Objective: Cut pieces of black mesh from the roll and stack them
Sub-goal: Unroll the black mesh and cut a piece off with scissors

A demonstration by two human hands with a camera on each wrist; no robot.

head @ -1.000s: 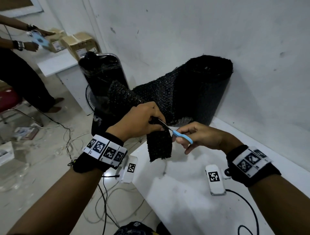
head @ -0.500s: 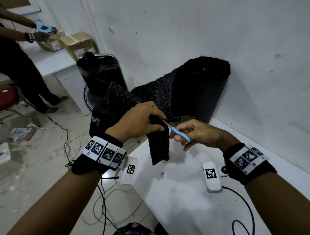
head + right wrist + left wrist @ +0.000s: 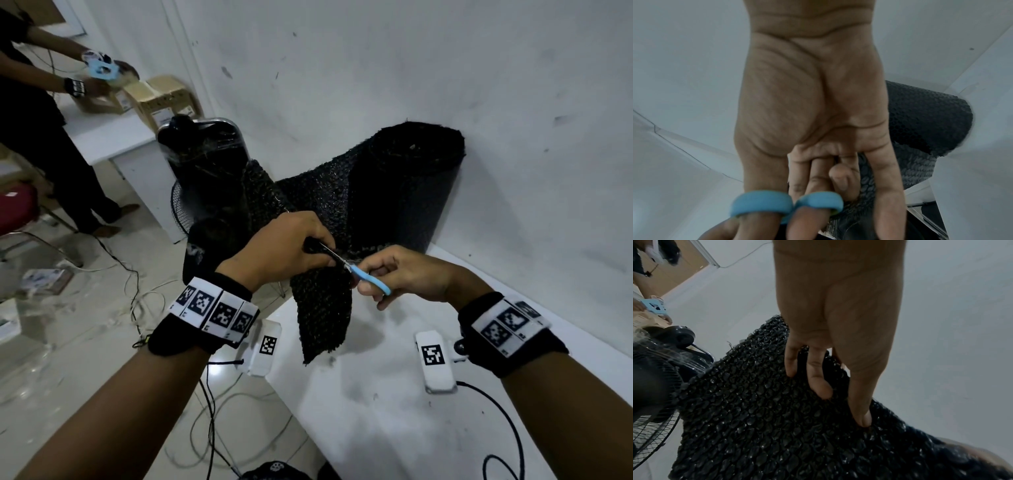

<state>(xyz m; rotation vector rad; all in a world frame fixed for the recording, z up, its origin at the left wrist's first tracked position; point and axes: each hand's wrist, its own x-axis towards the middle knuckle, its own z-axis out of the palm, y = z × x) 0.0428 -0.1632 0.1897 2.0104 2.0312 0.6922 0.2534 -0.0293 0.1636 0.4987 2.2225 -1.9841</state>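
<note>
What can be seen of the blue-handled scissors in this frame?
The scissors are small, with light blue plastic finger loops and thin metal blades. The right hand holds them, with digits through both loops, which sit close together. The blades point toward the left hand and meet the black mesh at its top edge, right beside the gripping fingers. The blade tips are hidden, so how far they are open cannot be told.

Both hands [image 3: 284,248] [image 3: 407,274] raised, fingers [image 3: 819,379] curled
</note>
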